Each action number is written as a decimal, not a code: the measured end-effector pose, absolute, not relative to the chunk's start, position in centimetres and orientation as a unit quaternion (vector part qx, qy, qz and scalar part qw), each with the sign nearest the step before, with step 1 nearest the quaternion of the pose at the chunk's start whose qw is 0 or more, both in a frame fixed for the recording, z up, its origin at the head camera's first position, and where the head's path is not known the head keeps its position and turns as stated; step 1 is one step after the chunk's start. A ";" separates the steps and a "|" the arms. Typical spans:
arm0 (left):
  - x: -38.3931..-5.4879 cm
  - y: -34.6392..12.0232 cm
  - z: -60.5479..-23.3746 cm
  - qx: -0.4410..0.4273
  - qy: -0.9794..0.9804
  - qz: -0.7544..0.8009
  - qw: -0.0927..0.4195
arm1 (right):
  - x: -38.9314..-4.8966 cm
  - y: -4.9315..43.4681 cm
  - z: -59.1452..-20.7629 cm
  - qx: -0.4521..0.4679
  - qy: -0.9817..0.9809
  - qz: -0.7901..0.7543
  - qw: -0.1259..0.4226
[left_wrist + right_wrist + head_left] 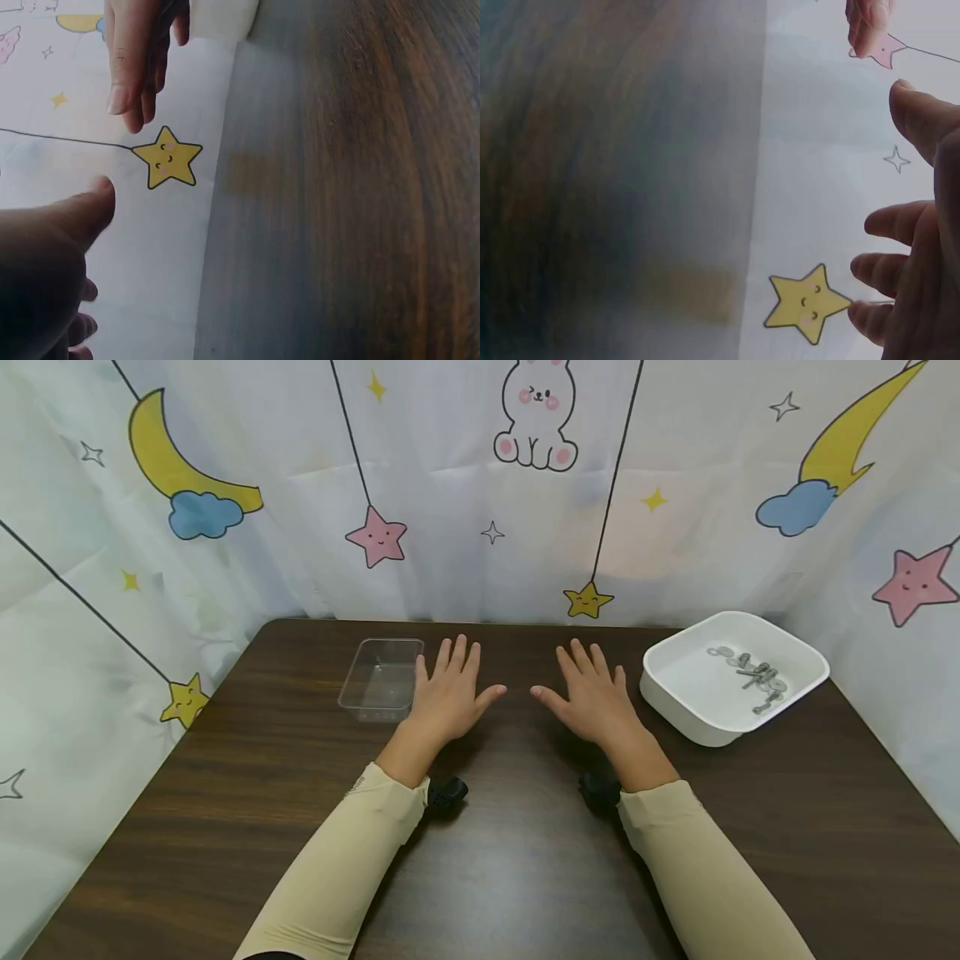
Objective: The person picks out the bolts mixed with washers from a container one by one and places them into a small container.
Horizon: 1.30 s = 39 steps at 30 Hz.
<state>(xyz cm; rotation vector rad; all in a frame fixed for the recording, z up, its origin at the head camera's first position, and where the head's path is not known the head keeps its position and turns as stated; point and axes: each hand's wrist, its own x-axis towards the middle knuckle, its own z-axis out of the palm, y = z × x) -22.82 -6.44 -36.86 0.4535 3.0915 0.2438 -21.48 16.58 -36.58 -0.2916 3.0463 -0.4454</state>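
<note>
Worktop (495,885) of dark wood grain, with left hand (446,702) and right hand (594,703) apart over it, both hands spread wide and holding nothing.
Clear rectangular box (375,707) just beside the left hand, on its outer side; white basin (678,710) near the right hand, with grey bolts (759,674) and washers (724,652) toward its right side; beige sleeves (341,868) and black wrist devices (447,793); white curtain (450,589) behind, printed with stars (377,537), moons (147,439) and a rabbit (537,439).

You can pass between your left hand (446,697) and right hand (596,702); a clear tub (381,683) crowds the left, a white basin (686,718) the right. A curtain (465,577) bars you beyond the worktop (517,860).
</note>
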 end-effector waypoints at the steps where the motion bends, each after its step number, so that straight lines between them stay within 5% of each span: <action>1: -22.8 -6.4 -36.8 0.149 0.985 0.087 0.005 | -21.4 16.7 -36.5 -0.094 0.985 -0.144 0.021; 26: -23.5 -0.7 -37.5 0.291 0.903 0.312 0.054 | -18.9 26.7 -34.1 -0.032 0.974 -0.209 -0.078; 39: -22.9 6.4 -37.2 0.312 0.870 0.369 0.101 | -17.4 36.5 -34.1 0.150 0.941 -0.285 -0.107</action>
